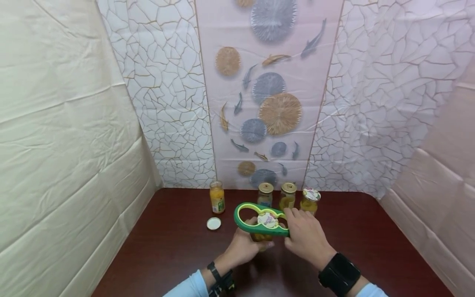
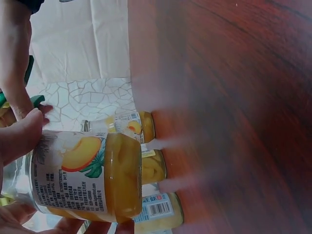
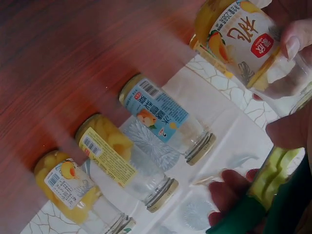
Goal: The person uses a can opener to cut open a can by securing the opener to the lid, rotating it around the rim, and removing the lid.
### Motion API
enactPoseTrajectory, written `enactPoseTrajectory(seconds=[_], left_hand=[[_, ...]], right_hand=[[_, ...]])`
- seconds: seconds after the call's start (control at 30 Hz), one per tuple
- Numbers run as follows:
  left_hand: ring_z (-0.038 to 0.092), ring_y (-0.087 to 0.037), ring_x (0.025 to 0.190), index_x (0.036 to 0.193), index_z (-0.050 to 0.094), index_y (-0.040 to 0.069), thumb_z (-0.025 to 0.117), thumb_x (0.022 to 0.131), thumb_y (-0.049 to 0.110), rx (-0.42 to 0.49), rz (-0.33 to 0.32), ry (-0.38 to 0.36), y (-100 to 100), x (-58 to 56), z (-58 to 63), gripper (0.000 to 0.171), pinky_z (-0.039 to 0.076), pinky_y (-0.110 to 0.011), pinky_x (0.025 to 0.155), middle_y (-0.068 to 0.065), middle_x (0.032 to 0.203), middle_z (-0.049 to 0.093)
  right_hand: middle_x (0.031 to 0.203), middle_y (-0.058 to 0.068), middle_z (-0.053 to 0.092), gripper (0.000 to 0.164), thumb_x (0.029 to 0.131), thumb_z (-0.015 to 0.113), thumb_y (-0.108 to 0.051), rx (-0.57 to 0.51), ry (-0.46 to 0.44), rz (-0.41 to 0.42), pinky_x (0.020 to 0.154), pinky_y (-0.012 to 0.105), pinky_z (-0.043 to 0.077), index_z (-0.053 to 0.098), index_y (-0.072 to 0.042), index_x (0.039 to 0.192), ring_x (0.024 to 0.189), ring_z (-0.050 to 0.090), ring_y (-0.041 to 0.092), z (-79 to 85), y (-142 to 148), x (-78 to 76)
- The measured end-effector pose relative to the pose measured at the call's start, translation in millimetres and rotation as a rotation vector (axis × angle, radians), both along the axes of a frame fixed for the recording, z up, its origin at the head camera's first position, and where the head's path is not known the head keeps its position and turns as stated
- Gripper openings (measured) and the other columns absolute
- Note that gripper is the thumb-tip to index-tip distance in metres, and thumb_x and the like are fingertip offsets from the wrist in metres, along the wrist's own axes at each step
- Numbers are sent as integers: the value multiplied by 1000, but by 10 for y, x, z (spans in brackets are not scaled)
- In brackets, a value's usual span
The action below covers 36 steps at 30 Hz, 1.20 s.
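Observation:
My left hand (image 1: 243,246) grips a glass jar of yellow peaches (image 2: 83,175) by its sides; its label shows a peach slice. Over the jar's printed lid (image 1: 268,220) lies a green jar opener (image 1: 243,223) with a scalloped, lighter green inner edge. The lid shows through the opener's middle opening. My right hand (image 1: 306,235) holds the opener by its right end, fingers curled round it. In the right wrist view, part of the opener is hidden behind that hand.
Behind the hands stand a blue-labelled jar (image 3: 153,114), a yellow-labelled jar (image 3: 112,163) and a white-labelled jar (image 3: 68,183), all lidded. A lidless jar with orange contents (image 1: 217,198) is at the back left, with a loose lid (image 1: 213,223) in front on the dark table (image 1: 167,247).

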<state>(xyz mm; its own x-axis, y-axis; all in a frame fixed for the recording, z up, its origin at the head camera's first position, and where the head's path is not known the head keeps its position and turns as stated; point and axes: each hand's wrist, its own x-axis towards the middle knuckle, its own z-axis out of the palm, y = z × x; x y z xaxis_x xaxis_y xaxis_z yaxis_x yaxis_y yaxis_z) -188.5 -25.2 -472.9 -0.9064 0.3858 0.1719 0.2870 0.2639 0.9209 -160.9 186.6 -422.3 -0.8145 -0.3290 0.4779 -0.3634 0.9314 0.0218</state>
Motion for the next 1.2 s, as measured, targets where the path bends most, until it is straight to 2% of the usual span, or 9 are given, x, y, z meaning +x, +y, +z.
enactPoseTrajectory(seconds=[0.17,0.37,0.7,0.93,1.03,1.2], left_hand=[[63,-16,114,138,59,25,88,82,29,27,-10,-3,2,18,-27,63,54,-43,94,-1,130,65],[66,-13,104,135,61,27,88,82,27,78,-66,-40,-3,12,-24,59,57,-37,85,3,123,69],[65,-12,110,133,63,28,87,83,26,82,-131,-52,-49,4,-37,55,52,-43,97,3,126,67],[66,-14,110,133,61,30,84,86,23,141,-230,-145,-97,-52,-56,53,55,-38,93,4,126,66],[64,-13,114,135,59,30,84,87,25,123,-255,-133,-118,-69,-49,54,54,-36,94,5,129,65],[65,-13,109,138,56,23,81,90,25,111,-292,-126,-149,-88,-36,54,56,-32,90,0,129,63]], right_hand=[[93,10,66,50,62,76,-16,-3,-11,-11,71,42,50,62,-3,109,75,60,24,-18,-5,4],[84,5,62,47,61,76,-16,-2,-15,-10,67,38,46,59,-7,104,68,54,21,-42,24,-19],[71,-2,53,33,65,71,-14,-15,30,62,66,40,49,55,-12,94,58,45,16,-72,79,-51],[72,-5,53,33,67,71,-15,-11,50,109,60,33,40,57,-13,97,57,39,14,-74,116,-87],[73,-5,54,36,66,70,-15,-9,63,130,59,32,39,58,-13,99,57,39,14,-68,132,-97],[75,-5,55,39,65,70,-15,-10,72,160,58,30,38,60,-12,103,58,39,13,-66,159,-116]])
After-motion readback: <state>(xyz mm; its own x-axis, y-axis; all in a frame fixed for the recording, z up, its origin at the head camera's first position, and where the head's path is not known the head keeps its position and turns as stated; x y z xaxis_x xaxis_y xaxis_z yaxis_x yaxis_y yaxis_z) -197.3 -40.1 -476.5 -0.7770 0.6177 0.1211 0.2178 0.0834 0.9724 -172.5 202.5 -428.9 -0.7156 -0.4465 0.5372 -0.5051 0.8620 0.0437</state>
